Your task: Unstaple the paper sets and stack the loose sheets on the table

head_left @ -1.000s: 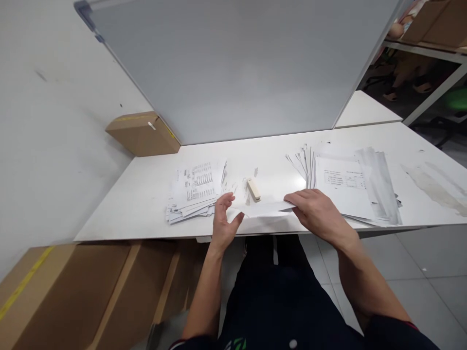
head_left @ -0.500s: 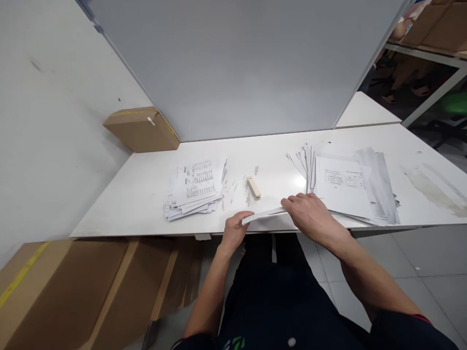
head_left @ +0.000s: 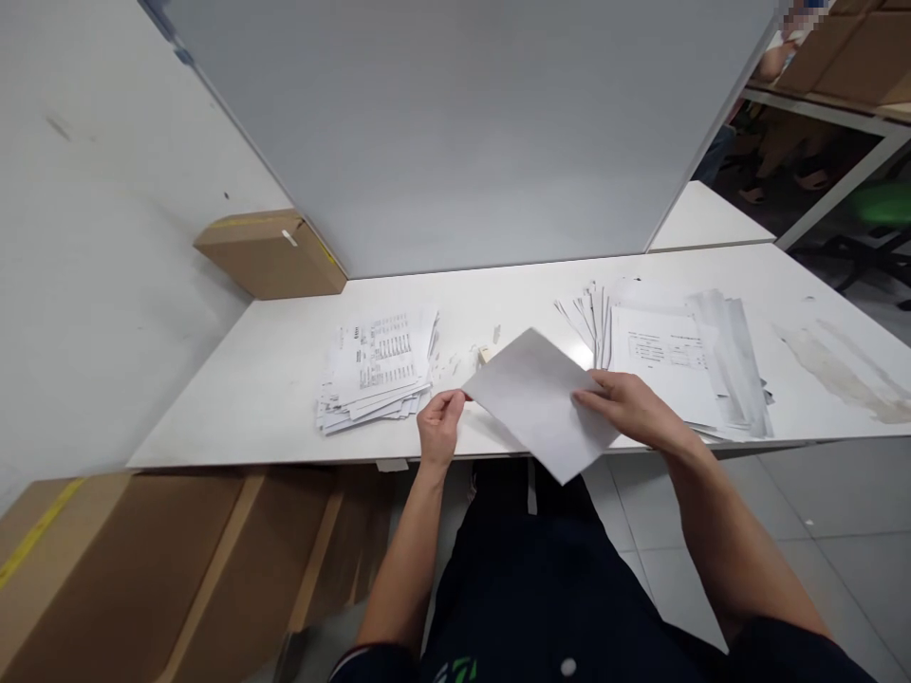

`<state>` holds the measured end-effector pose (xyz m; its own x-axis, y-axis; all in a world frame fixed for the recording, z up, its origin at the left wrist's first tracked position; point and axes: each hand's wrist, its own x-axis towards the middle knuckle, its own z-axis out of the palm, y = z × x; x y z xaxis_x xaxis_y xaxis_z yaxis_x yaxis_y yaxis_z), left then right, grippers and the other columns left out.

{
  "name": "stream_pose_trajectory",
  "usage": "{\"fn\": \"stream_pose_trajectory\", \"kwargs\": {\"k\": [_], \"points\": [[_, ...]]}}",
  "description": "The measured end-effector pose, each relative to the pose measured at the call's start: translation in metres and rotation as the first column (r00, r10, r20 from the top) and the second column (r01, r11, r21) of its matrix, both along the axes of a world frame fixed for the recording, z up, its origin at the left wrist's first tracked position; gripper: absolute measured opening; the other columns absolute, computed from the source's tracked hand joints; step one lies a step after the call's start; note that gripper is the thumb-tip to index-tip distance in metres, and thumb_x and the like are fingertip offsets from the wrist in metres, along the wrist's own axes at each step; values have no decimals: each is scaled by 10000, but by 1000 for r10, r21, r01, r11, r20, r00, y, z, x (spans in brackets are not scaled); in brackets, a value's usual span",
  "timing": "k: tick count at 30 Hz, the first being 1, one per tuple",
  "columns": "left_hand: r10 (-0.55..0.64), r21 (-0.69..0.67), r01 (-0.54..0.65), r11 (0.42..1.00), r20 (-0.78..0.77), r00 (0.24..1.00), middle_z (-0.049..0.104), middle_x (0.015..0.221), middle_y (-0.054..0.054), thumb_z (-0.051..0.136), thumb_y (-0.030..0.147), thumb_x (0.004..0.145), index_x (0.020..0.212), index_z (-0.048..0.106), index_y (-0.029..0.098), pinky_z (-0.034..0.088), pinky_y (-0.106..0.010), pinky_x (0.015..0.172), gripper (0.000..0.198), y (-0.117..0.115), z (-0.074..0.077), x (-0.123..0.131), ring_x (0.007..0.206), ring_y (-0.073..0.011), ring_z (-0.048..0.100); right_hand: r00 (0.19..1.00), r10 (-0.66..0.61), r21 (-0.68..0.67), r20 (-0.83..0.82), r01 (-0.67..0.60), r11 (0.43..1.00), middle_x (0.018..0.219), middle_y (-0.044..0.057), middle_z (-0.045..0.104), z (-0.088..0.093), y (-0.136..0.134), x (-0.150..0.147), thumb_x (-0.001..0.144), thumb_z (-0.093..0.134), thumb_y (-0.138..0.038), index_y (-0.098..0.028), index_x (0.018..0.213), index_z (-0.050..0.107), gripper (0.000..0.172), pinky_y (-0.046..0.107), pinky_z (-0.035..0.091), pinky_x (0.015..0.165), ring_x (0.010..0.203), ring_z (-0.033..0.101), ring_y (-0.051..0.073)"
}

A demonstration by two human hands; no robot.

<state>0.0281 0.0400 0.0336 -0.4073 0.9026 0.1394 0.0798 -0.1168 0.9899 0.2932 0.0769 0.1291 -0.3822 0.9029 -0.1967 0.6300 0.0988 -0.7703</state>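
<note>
My left hand [head_left: 439, 427] pinches the left corner of a blank white paper [head_left: 537, 398], thumb and fingers together. The paper is tilted, one corner pointing toward my body, over the table's front edge. On its right side my right hand [head_left: 626, 406] grips the edge, thumb on top. Whether it is one sheet or several, I cannot tell. Behind the paper a small beige block-like thing [head_left: 485, 355] shows only its end. Left of my hands lies a stack of printed papers [head_left: 384, 360]. Another spread of printed papers [head_left: 661, 356] lies beside my right hand.
The white table [head_left: 228, 379] meets a grey panel [head_left: 484, 142] at the back. A cardboard box [head_left: 274, 256] stands in the back left corner. Large cardboard boxes [head_left: 142, 560] sit below the table on the left. People are partly visible beyond a shelf at upper right.
The paper was nearly edge-on and low between my hands; now it is turned so its blank face shows, covering most of the beige thing. My right hand has moved slightly right.
</note>
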Motion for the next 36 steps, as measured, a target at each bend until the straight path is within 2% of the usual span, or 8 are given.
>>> {"fn": "stream_pose_trajectory", "kwargs": {"k": [2,3,6,9,14,17,31,36], "points": [[23,-1,-23,1000,-34,999,678,823,-58,559,377,778,890,644,154,472,-304,805,263,10,-3,1,832,-167,628,988,-67,-334,-140,17,943,798,73,684,-25,2,9,772,534,-381,-181,851,627,234,293,437,532,663,625,220],[21,-18,-23,1000,-76,997,675,859,-67,552,369,782,942,634,156,468,-308,819,278,14,-7,2,858,-168,623,982,-92,-434,-166,11,901,811,78,691,-38,1,13,753,560,-379,-173,859,635,243,300,454,548,674,635,228],[-2,-56,-14,998,-277,961,645,966,-86,515,316,804,1095,584,171,454,-317,836,332,25,-21,6,908,-168,595,962,-176,-549,-208,34,835,817,79,701,-69,-3,20,726,600,-371,-156,873,643,264,307,482,589,694,650,230],[-44,-40,28,999,-503,863,596,1066,-94,434,243,838,1232,495,198,427,-339,859,401,30,-30,11,956,-182,548,936,-251,-594,-247,58,802,831,90,702,-84,-5,26,717,622,-370,-139,891,631,290,311,501,606,720,656,233],[-126,-70,110,991,-745,655,556,1100,-80,352,139,845,1278,456,254,370,-362,881,460,31,-28,15,1008,-207,483,925,-282,-648,-255,53,760,881,90,703,-86,1,32,710,646,-353,-151,924,612,297,300,517,622,755,661,226],[-146,-108,99,989,-788,599,548,1084,-66,340,97,831,1270,467,278,362,-345,863,492,30,-28,16,984,-201,477,909,-306,-670,-285,39,741,879,78,705,-86,4,30,711,649,-335,-162,923,613,276,294,522,627,763,660,220],[-136,-126,55,991,-845,517,534,1098,-62,390,43,772,1214,527,315,359,-369,855,537,28,-29,21,1002,-224,457,912,-322,-653,-254,84,753,882,85,706,-91,11,26,708,642,-354,-167,948,625,305,326,528,637,760,663,237],[-130,-116,58,992,-855,502,532,1091,-68,389,35,766,1218,522,314,363,-372,854,547,27,-30,21,1002,-227,459,937,-280,-574,-209,114,811,843,76,707,-82,6,23,716,621,-354,-161,927,633,286,311,522,614,720,664,229]]}}
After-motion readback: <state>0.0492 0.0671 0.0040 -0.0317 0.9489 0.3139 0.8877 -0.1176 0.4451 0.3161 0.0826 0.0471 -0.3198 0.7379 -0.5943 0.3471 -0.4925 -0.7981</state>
